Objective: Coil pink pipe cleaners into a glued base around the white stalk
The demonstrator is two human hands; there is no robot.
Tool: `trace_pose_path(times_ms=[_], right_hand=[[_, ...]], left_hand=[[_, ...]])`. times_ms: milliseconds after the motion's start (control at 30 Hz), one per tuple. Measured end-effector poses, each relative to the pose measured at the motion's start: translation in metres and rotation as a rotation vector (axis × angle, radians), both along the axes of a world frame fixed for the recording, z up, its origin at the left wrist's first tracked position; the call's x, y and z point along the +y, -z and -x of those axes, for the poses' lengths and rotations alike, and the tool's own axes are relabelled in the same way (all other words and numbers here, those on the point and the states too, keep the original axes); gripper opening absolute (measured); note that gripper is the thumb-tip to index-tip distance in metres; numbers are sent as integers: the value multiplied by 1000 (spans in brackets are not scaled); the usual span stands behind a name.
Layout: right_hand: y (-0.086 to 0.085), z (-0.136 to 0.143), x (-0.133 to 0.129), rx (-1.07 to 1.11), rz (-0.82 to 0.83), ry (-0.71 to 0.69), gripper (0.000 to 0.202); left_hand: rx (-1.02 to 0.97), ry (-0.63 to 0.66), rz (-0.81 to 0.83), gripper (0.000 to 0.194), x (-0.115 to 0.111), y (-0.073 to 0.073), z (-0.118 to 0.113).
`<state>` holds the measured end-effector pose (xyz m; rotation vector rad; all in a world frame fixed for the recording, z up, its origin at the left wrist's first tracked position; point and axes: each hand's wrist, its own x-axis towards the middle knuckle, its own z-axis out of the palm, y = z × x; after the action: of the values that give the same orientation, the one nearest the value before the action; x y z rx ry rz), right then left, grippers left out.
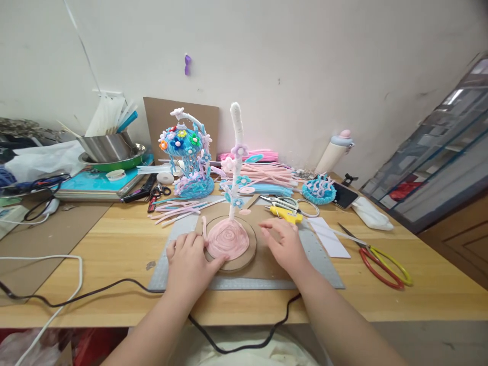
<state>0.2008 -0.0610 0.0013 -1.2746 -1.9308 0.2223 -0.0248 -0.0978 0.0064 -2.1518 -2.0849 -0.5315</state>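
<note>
A pink coiled disc (229,238) lies on a round cardboard base (247,256), with a white fuzzy stem (237,132) rising behind it, bearing purple, pink and blue flowers. My left hand (192,262) rests on the left front of the disc and base, fingers spread, thumb on the disc's front edge. A loose pink strand end (205,227) sticks up beside its fingers. To the right of the base, my right hand (284,246) hovers with thumb and fingers apart, holding nothing. The yellow glue gun (285,214) lies just beyond it.
A grey cutting mat (163,277) lies underneath. Red-and-yellow scissors (385,267) sit at right, near a white card (330,238). Behind stand a blue flowered ornament (196,185) and pink pipe cleaners (267,175). A black cable (129,281) crosses the front edge.
</note>
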Motion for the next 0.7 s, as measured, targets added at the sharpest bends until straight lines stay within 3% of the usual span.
trace_pose_path(times_ms=[233,700], right_hand=[[1,10,-27,-155,46,-216,25],[2,22,-40,-265,34,-151,22]], left_hand=[[1,11,-20,38,0,2,1],[-32,22,-25,36,1,3,2]])
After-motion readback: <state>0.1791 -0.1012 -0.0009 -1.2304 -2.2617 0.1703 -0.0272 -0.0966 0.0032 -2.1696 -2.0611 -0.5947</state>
